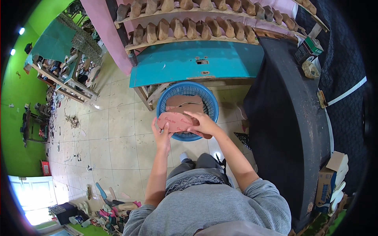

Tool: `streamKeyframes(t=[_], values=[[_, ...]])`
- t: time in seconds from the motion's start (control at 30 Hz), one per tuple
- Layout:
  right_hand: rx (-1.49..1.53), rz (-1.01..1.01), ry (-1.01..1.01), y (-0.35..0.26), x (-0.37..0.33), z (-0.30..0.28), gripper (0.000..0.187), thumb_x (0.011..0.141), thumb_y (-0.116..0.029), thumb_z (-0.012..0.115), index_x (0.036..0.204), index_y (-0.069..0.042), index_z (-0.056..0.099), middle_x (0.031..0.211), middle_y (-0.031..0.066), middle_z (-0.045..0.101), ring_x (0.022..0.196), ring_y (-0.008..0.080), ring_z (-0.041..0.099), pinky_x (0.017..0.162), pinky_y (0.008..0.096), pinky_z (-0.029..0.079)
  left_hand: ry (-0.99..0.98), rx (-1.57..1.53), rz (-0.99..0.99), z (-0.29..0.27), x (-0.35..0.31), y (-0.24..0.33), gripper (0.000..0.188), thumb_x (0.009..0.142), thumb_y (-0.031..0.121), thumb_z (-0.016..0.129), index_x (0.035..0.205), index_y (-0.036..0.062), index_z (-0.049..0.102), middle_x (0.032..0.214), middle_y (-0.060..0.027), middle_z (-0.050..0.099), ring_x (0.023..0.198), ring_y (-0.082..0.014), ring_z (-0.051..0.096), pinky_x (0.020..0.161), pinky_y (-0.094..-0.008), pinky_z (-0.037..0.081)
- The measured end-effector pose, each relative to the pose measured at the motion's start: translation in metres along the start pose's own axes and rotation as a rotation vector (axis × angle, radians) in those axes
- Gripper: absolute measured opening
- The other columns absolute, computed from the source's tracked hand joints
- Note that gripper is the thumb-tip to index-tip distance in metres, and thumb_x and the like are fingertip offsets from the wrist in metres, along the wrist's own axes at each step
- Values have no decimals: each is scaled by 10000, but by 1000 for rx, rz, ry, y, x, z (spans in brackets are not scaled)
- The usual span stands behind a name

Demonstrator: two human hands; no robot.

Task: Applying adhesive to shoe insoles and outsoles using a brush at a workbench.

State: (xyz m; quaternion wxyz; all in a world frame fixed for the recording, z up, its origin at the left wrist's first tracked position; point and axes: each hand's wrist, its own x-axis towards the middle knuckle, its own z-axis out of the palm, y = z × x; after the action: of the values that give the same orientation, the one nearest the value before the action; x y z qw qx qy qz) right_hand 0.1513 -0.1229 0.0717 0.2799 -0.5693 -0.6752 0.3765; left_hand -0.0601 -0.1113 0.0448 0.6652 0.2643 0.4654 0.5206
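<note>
Clamping on a pink insole [175, 121]: left fingers [165, 126] curling up over its near edge, right fingers [193, 115] spreading flat across its top face with the tips together. Left hand [162, 135] gripping from below, right hand [202, 124] pressing from above, both hovering just over the near rim of the blue basket [189, 87].

Holding the piece level above that basket, with more brown and pink insoles [184, 103] lying flat inside it. Possibly gripping two stacked pieces rather than one; the fisheye view is too small to tell.

Doing this well, by the look of it: supporting the thin sheet at both ends so it is not bending, and working directly over the basket so that anything slipping is landing inside.

Sitting on pale floor tiles [114, 133] littered with scraps to the left of the basket. Behind the basket, a teal table [197, 61] standing under shelves of wooden shoe lasts [189, 29]. Right of the basket, a dark counter [287, 118] running back. Far left of the basket, a green wall [19, 118] closing the room.
</note>
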Motion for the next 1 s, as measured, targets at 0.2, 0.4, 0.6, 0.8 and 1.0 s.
streamKeyframes(t=[0.2, 0.4, 0.6, 0.8, 1.0], values=[[-220, 28, 52, 33, 2, 38, 636, 593, -177, 817, 1145, -117, 506, 1103, 122, 592, 1005, 337, 580, 842, 420, 477, 108, 84, -70, -33, 30, -50, 629, 864, 93, 662, 1370, 195, 304, 1240, -164, 474, 1079, -260, 551, 827, -423, 535], [-299, 20, 92, 113, 10, 66, 630, 590, -153, 791, 1162, -141, 528, 1046, 109, 633, 1010, 315, 583, 893, 419, 446, 22, 1038, -22, -62, 68, -90, 644, 723, 263, 795, 1265, 149, 466, 1213, -108, 498, 1115, -299, 473, 843, -494, 443], [-231, 46, 72, 171, 27, 86, 618, 587, -146, 797, 1153, -169, 552, 1090, 87, 628, 1070, 298, 557, 917, 430, 431, 16, 1685, 47, -57, 90, -111, 595, 650, 397, 802, 1132, 104, 613, 1265, -65, 451, 1174, -328, 350, 919, -491, 290], [-264, 132, 49, 199, 40, 104, 640, 593, -158, 815, 1183, -174, 568, 1137, 60, 625, 1108, 285, 535, 946, 413, 425, 26, 1823, 121, -56, 114, -137, 601, 646, 415, 796, 1102, 58, 631, 1305, -74, 402, 1167, -316, 357, 914, -466, 302], [-438, 162, 0, 211, 51, 117, 640, 637, -205, 808, 1226, -195, 560, 1186, 43, 610, 1164, 251, 510, 1005, 415, 374, -7, 2006, 83, -60, 127, -151, 606, 689, 433, 762, 1126, 36, 625, 1380, -79, 354, 1164, -301, 371, 914, -461, 317]])
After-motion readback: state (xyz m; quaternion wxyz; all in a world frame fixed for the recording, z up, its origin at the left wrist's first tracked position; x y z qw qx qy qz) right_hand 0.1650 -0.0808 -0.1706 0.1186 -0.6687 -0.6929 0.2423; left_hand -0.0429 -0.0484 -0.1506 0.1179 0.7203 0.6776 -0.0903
